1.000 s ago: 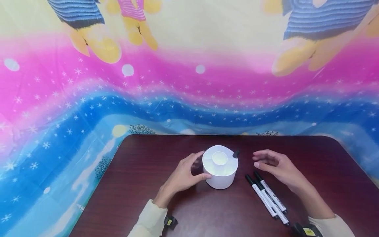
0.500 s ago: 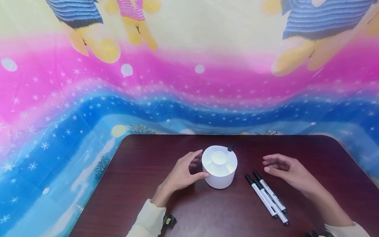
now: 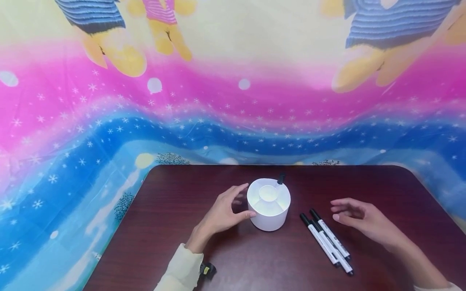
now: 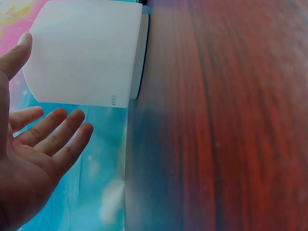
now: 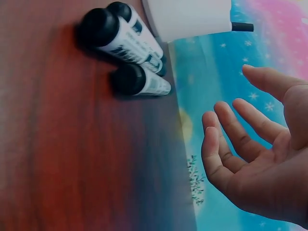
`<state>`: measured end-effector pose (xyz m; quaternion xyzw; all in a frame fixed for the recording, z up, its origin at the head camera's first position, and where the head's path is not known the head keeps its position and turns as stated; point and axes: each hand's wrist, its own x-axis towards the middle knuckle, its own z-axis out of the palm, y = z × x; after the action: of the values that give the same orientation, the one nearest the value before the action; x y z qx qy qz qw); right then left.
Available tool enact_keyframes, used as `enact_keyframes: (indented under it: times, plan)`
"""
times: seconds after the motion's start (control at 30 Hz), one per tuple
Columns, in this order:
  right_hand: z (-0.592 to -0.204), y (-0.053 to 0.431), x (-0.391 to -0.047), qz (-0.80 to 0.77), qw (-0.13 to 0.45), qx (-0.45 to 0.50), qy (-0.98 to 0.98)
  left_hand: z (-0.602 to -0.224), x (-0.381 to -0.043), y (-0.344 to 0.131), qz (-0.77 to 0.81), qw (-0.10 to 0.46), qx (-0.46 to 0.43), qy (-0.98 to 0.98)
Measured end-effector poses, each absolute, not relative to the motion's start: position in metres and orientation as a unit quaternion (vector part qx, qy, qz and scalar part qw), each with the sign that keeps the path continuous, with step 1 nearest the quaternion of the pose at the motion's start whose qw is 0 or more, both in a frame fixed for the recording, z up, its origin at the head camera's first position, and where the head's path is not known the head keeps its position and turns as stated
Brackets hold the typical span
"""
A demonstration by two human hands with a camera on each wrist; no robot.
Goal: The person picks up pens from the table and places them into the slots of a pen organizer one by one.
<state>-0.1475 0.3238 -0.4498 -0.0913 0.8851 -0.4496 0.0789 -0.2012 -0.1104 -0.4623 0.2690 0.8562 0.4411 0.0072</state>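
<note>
A round white pen holder (image 3: 268,221) with a central cup and divided compartments stands upright on the table. A black marker end (image 3: 280,179) sticks out over its back right rim; the rest of that marker is hidden inside. My left hand (image 3: 223,210) is at the holder's left side, thumb at the front wall and fingers loosely spread. In the left wrist view, the thumb tip overlaps the white wall (image 4: 82,53). Three white markers with black caps (image 3: 325,234) lie side by side right of the holder. Beyond them hovers my right hand (image 3: 367,220), fingers relaxed, holding nothing.
The dark reddish-brown wooden table (image 3: 174,194) has rounded back corners. Behind it hangs a colourful printed cloth (image 3: 218,101). A black wrist device (image 3: 208,270) shows by the left sleeve.
My right hand has moved right and nearer to me, away from the holder. The marker end in the holder has swung from the right rim towards the back. My left hand has stayed put.
</note>
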Motion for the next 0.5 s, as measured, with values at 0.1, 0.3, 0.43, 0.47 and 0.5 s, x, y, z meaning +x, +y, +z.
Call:
enact_keyframes:
  times: [0.1,0.3,0.43,0.47,0.5]
  plan:
    - [-0.455,0.325,-0.145,-0.455,0.095,-0.088,0.881,-0.462,-0.201,-0.11,0.439,0.011,0.267,0.858]
    - [-0.463,0.327,-0.141,-0.455,0.12,-0.081,0.879,-0.464,-0.202,-0.11,0.438,0.009,0.27,0.858]
    - [-0.465,0.327,-0.14,-0.451,0.145,-0.077,0.877,-0.463,-0.203,-0.111,0.438,0.006,0.27,0.857]
    - [-0.465,0.327,-0.14,-0.448,0.149,-0.078,0.878,-0.463,-0.203,-0.111,0.438,0.006,0.271,0.857]
    - [-0.465,0.327,-0.14,-0.445,0.152,-0.079,0.879,-0.462,-0.203,-0.111,0.438,0.006,0.271,0.857]
